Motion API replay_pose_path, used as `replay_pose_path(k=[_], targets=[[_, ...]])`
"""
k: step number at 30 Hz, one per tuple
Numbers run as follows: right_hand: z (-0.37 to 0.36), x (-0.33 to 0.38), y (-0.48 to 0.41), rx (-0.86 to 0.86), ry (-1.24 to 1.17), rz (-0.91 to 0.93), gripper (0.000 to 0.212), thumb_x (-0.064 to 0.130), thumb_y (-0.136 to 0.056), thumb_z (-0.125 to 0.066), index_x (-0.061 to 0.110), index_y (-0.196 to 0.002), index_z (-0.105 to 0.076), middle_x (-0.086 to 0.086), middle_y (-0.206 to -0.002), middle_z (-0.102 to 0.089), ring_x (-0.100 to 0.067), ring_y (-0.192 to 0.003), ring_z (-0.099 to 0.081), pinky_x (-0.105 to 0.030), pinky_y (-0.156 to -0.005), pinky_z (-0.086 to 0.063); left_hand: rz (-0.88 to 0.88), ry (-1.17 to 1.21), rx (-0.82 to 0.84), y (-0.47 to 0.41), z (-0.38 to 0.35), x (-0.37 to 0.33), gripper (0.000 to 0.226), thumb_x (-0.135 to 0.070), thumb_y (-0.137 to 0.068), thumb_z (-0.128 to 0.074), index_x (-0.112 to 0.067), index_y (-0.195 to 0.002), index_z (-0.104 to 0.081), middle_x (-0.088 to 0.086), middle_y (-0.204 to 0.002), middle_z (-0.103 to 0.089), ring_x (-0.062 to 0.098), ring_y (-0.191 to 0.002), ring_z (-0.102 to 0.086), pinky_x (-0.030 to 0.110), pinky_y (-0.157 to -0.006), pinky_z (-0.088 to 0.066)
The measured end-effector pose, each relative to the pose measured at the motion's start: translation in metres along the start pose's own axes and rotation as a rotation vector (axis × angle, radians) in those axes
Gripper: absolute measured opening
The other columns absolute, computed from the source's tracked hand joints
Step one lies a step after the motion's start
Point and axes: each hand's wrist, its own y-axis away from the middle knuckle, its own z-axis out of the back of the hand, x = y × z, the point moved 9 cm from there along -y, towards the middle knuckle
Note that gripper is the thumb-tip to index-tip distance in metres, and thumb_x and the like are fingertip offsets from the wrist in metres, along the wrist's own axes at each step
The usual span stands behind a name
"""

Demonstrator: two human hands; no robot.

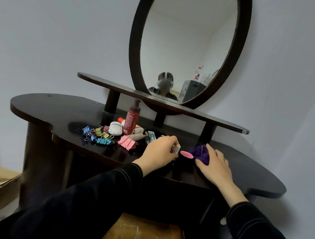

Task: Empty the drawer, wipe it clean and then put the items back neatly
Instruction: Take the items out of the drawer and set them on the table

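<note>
Two hands are near the front edge of the dark tabletop (63,111): the left hand (160,152) pinches a small white thing (177,148) held upright, the right hand (215,164) lies flat on a bunched purple cloth (202,153), and a pink oval (186,154) lies between them, long side left to right.

A room at home: a dressing table (45,105).
Dark wood against a plain white wall (48,33), an oval mirror (189,39) above its raised back shelf (104,81); a red pump bottle (132,121) and coloured binder clips (100,135) sit left of its middle.
</note>
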Motion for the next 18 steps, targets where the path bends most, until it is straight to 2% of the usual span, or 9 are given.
replay_pose_path(k=[1,3,6,9,12,14,15,17,18], targets=[[-0.006,-0.004,-0.005,0.060,-0.008,-0.004,0.075,0.059,-0.095,-0.053,0.035,-0.158,-0.021,-0.008,-0.163,-0.025,-0.039,-0.144,-0.033,-0.051,-0.112,-0.039,0.001,-0.005,-0.010,0.000,0.001,0.000,0.029,-0.030,-0.087,-0.073,-0.023,-0.111,-0.058,-0.006,-0.105,-0.063,0.014,-0.094,-0.061,0.028,-0.073,-0.047],[-0.009,-0.010,-0.013,0.089,0.021,0.002,0.064,0.062,-0.096,-0.049,0.036,-0.152,-0.034,-0.006,-0.157,-0.038,-0.038,-0.135,-0.045,-0.048,-0.107,-0.043,0.010,-0.012,-0.026,0.001,0.001,0.002,0.031,-0.031,-0.087,-0.072,-0.024,-0.113,-0.056,-0.006,-0.106,-0.059,0.014,-0.093,-0.061,0.027,-0.071,-0.045],[-0.003,-0.016,-0.018,0.027,0.070,0.026,0.047,0.062,-0.095,-0.051,0.035,-0.132,-0.053,-0.002,-0.133,-0.059,-0.036,-0.122,-0.052,-0.043,-0.095,-0.048,0.013,-0.034,-0.020,0.001,0.000,0.002,0.040,-0.035,-0.086,-0.073,-0.025,-0.119,-0.053,-0.006,-0.111,-0.055,0.014,-0.094,-0.061,0.027,-0.071,-0.046],[0.002,-0.019,-0.018,-0.052,-0.077,0.019,0.029,0.051,-0.093,-0.062,0.029,-0.112,-0.060,-0.001,-0.110,-0.065,-0.031,-0.107,-0.059,-0.039,-0.081,-0.051,0.002,0.001,-0.041,0.003,0.003,-0.001,0.047,-0.044,-0.085,-0.071,-0.025,-0.123,-0.051,-0.007,-0.115,-0.052,0.013,-0.094,-0.060,0.029,-0.073,-0.050],[0.014,-0.041,-0.011,-0.198,-0.487,-0.106,0.015,0.034,-0.088,-0.070,0.023,-0.093,-0.062,-0.001,-0.091,-0.068,-0.028,-0.091,-0.064,-0.039,-0.076,-0.051,0.006,0.095,-0.150,0.007,0.016,-0.004,0.039,-0.046,-0.089,-0.064,-0.025,-0.120,-0.052,-0.011,-0.109,-0.047,0.006,-0.085,-0.056,0.025,-0.069,-0.044],[0.021,-0.061,0.003,-0.323,-0.871,-0.203,0.011,0.027,-0.088,-0.072,0.020,-0.092,-0.066,-0.008,-0.092,-0.072,-0.027,-0.086,-0.067,-0.040,-0.077,-0.055,0.013,0.134,-0.231,0.012,0.026,-0.005,0.031,-0.043,-0.091,-0.062,-0.025,-0.114,-0.054,-0.014,-0.103,-0.046,0.003,-0.079,-0.053,0.020,-0.063,-0.039],[0.025,-0.069,0.013,-0.377,-1.011,-0.228,0.009,0.025,-0.088,-0.073,0.019,-0.094,-0.068,-0.010,-0.092,-0.073,-0.023,-0.081,-0.068,-0.036,-0.071,-0.055,0.014,0.149,-0.257,0.014,0.030,-0.007,0.027,-0.041,-0.091,-0.061,-0.025,-0.111,-0.055,-0.014,-0.100,-0.046,0.001,-0.077,-0.053,0.019,-0.062,-0.037],[0.030,-0.073,0.032,-0.402,-1.149,-0.219,0.008,0.024,-0.090,-0.073,0.020,-0.096,-0.071,-0.007,-0.089,-0.073,-0.017,-0.072,-0.067,-0.031,-0.062,-0.053,0.001,0.165,-0.279,0.018,0.036,-0.011,0.021,-0.039,-0.092,-0.061,-0.023,-0.106,-0.056,-0.014,-0.097,-0.048,0.001,-0.073,-0.052,0.018,-0.061,-0.035],[0.032,-0.069,0.041,-0.376,-1.177,-0.194,0.007,0.025,-0.090,-0.073,0.021,-0.096,-0.072,-0.006,-0.089,-0.075,-0.017,-0.073,-0.069,-0.030,-0.062,-0.053,-0.019,0.166,-0.282,0.020,0.038,-0.016,0.019,-0.037,-0.093,-0.061,-0.023,-0.104,-0.057,-0.013,-0.096,-0.049,0.001,-0.072,-0.052,0.017,-0.062,-0.036]])
